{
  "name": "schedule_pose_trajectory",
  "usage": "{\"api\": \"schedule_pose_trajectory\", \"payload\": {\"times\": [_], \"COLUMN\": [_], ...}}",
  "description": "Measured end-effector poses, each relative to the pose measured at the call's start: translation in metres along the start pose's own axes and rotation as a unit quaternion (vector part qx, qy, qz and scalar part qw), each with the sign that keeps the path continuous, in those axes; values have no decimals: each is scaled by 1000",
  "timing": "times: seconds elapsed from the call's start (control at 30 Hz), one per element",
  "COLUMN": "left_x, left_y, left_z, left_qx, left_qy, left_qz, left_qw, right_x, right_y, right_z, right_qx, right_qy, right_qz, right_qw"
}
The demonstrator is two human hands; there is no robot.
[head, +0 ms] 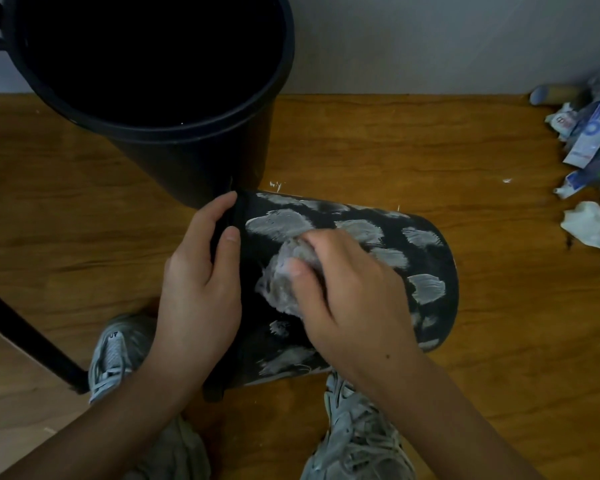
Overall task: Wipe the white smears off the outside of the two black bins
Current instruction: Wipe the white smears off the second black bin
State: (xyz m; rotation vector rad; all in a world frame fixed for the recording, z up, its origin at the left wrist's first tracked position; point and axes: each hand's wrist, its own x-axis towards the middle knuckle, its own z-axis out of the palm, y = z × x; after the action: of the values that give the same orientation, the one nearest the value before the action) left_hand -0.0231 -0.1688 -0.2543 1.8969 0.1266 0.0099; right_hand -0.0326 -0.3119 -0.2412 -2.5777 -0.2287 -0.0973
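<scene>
- Both hands are at work in the middle of the frame: the left hand [201,271] curls its fingers over the rim of the smeared black plastic bin lying on its side [426,251], thumb on the outer wall, while the right hand [347,289] presses a crumpled, greyed wad of tissue [281,282] against the bin's wall, fingers bent round the wad.
- Lowest in the frame, two pale grey lace-up trainers [357,438] stand on the brown wooden floor [499,341], one each side of the lying bin's near flank.
- That bin lies across the centre, mouth to the left, base to the right, with thick white smears [426,287] still patched over most of its upper side; only the band just beside the wad looks cleaner, so I judge the wiping far from done.
- Handling, as a judgement: thin-walled plastic, light and round, so it will roll or skid under a firm rub unless steadied; the rim is the stiffest place to hold, and the wall may flex inward under pressure.
- The tissue looks soft, loaded with paste, and likely to shred or re-smear; a fresh piece may soon be needed.
- Farther off, upper left, the second black plastic bin [153,64] stands upright, touching or just beside the lying one's rim; its visible side shows no smears, the rest is hidden.
- At the far right edge lies a heap of crumpled white tissues and blue-and-white toothpaste boxes [593,140].
</scene>
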Motion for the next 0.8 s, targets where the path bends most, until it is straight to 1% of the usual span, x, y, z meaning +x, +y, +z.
{"api": "schedule_pose_trajectory", "payload": {"times": [0.1,0.17,0.27,0.37,0.43,0.53,0.57,0.6,0.67,0.73,0.8], "left_x": [0,-1,-1,-1,-2,-2,-2,-1,-1,0,0], "left_y": [0,-1,-1,0,0,-1,0,0,1,0,0], "left_z": [0,0,-1,-1,0,0,0,0,-1,0,0], "left_qx": [-6,-13,-18,-11,-3,4,4,3,-3,-8,-9], "left_qy": [-4,-7,-10,-7,-3,3,5,5,6,7,5], "left_qz": [0,1,1,6,8,11,12,12,6,-2,-5], "left_qw": [1000,1000,1000,1000,1000,1000,1000,1000,1000,1000,1000], "right_x": [5,5,6,6,4,-4,-5,-5,-9,-16,-20], "right_y": [9,21,35,30,14,-3,1,10,35,56,61], "right_z": [6,4,-4,-4,4,19,19,17,6,-4,-7], "right_qx": [-71,-80,-77,-84,-73,-43,-38,-37,-50,-57,-64], "right_qy": [11,30,57,61,44,20,26,40,78,94,104], "right_qz": [-31,-21,17,22,-13,-97,-98,-80,-12,42,52], "right_qw": [997,996,995,994,996,994,994,995,996,993,991]}}
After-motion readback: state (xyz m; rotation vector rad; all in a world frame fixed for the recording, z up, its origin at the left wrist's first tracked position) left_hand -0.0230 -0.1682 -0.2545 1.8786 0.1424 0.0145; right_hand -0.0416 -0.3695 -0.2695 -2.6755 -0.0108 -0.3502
